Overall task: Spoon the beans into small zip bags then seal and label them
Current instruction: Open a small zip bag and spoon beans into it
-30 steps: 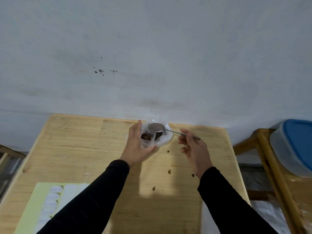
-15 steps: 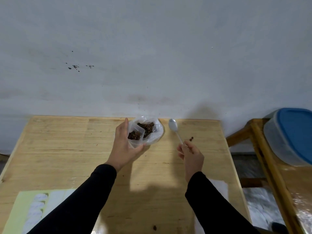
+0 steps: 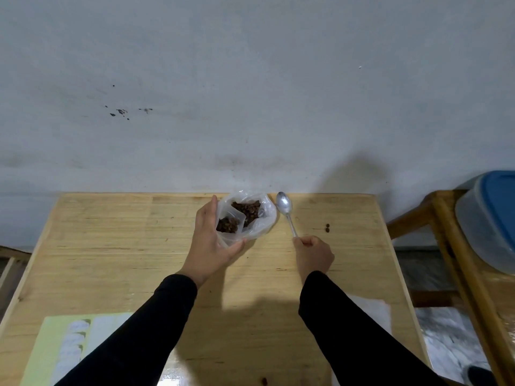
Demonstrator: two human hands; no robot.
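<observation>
Held between thumb and fingers of the left hand [image 3: 210,240], the small zip bag [image 3: 229,227] stands open with some beans inside, just in front of the bigger bag of beans [image 3: 250,211] at the far edge of the table [image 3: 111,246]. The right hand [image 3: 313,253] pinches the end of the spoon [image 3: 284,204], whose bowl lies on the wood beside the big bag. I judge the small bag light, soft and slippery; better to hold it near the mouth. Two spilled beans [image 3: 327,227] lie near the spoon, and a label sheet [image 3: 64,349] waits nearby.
</observation>
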